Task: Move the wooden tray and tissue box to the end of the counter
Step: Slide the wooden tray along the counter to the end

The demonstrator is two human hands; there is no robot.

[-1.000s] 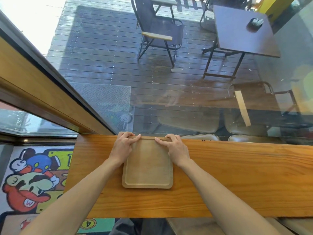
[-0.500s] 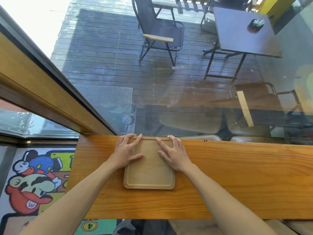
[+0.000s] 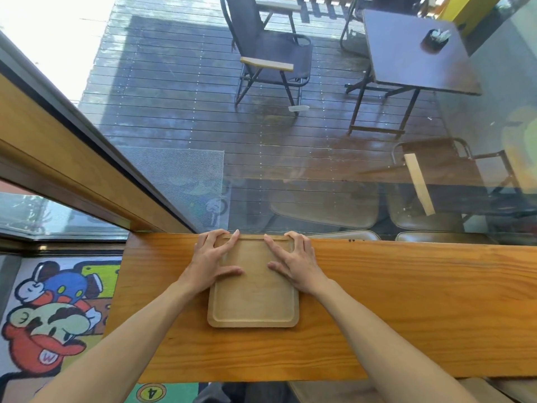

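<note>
Head view: wooden tray (image 3: 253, 298) flat on counter (image 3: 406, 301), long axis toward window, under both splayed, unclenched hands (image 3: 213, 261).

Both arms were extended forward; left hand (image 3: 209, 260) and right hand (image 3: 294, 262) were laid flat, fingers spread, thumbs turned inward.
</note>
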